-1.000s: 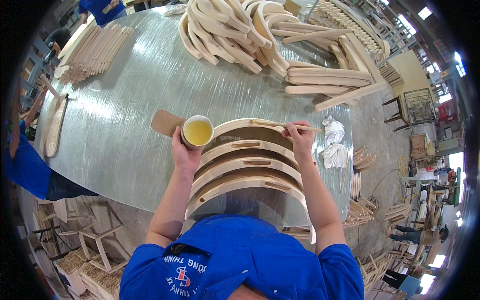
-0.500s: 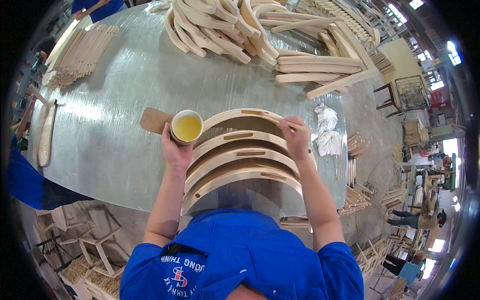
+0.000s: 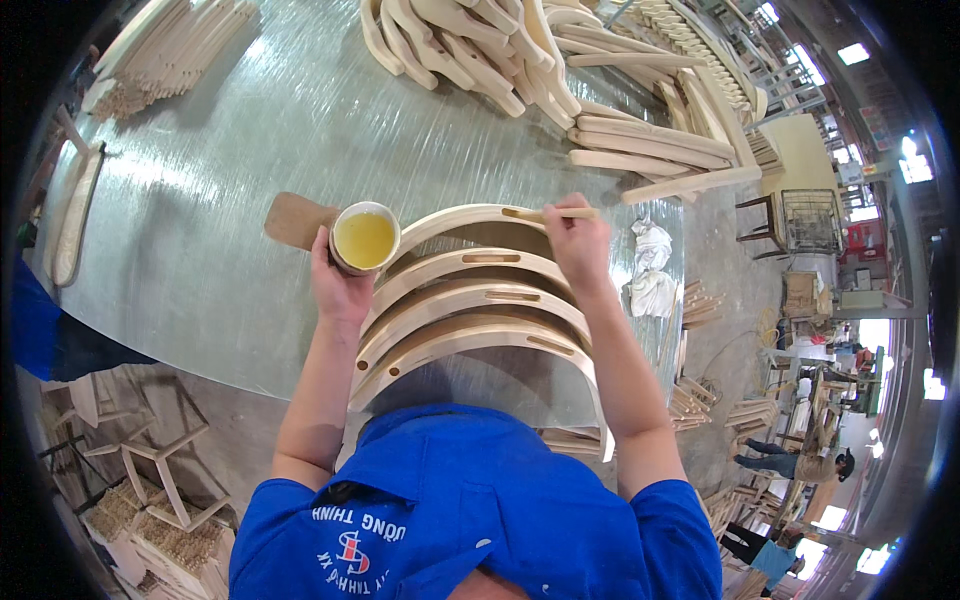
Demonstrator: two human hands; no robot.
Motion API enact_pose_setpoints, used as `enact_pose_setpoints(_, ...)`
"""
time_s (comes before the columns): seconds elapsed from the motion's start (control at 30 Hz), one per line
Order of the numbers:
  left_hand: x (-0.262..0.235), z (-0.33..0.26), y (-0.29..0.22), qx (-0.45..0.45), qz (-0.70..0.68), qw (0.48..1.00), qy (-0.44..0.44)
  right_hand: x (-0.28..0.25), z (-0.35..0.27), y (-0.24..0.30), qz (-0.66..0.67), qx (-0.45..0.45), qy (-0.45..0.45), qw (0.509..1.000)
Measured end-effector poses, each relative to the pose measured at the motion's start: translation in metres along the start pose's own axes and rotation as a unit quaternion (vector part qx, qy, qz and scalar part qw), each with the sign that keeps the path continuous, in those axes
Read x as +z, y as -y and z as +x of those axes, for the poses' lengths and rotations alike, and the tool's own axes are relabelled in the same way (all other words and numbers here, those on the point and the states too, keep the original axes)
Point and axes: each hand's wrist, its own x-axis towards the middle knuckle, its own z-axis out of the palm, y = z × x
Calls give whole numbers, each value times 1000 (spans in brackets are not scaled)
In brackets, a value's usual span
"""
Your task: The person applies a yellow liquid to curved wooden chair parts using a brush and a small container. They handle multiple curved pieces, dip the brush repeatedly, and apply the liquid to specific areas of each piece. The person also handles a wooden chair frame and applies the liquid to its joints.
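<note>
My left hand point(image 3: 343, 290) is closed round a cup point(image 3: 366, 207) of yellow liquid point(image 3: 364, 242). A flat brown rounded piece point(image 3: 298, 221) sticks out to the left beside the cup. Between the thumb and fingers of my right hand point(image 3: 582, 245) is a thin wooden stick point(image 3: 582, 213). Its inner end lies by the slot of the farthest curved wooden rail point(image 3: 440, 221); whether it has a brush tip cannot be made out. Several such curved rails, each slotted, stand in a row in front of me, the nearest point(image 3: 470, 338) close to my body.
The table point(image 3: 230, 210) has a shiny film-like cover. Bent wooden parts point(image 3: 470, 50) and straighter ones point(image 3: 650, 145) are piled at the back. White cloths point(image 3: 651, 270) lie right of my hand, slats point(image 3: 180, 50) far left. A person's blue clothing point(image 3: 40, 320) shows at the left edge.
My right hand has moved left and a little farther away, bringing the stick to the far rail's slot. The left hand still holds the cup. The whole view has shifted slightly.
</note>
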Motion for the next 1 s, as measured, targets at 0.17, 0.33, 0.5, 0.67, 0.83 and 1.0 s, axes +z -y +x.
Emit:
enact_pose_setpoints(0.17, -5, 3, -1, -4, -16, 1000, 2, 9, -2, 0, 33, -16, 11, 999)
enact_pose_setpoints(0.33, -4, 4, -1, 5, -28, 1000, 3, -15, -1, -21, -65, 3, -16, 998)
enact_pose_setpoints(0.5, 0, 9, 5, -23, -25, 999, 0, 14, 2, 7, 42, -36, 6, 998)
enact_pose_setpoints(0.67, 6, 5, 5, -10, -21, 999, 24, -11, 3, -15, -16, -17, -10, 1000)
enact_pose_setpoints(0.83, 9, 4, 6, -15, -7, 1000, 1, -16, -4, -29, -64, -10, -19, 998)
enact_pose_setpoints(1.0, 12, 1, 13, -40, -30, 999, 0, -6, -2, -30, 213, 147, -75, 963)
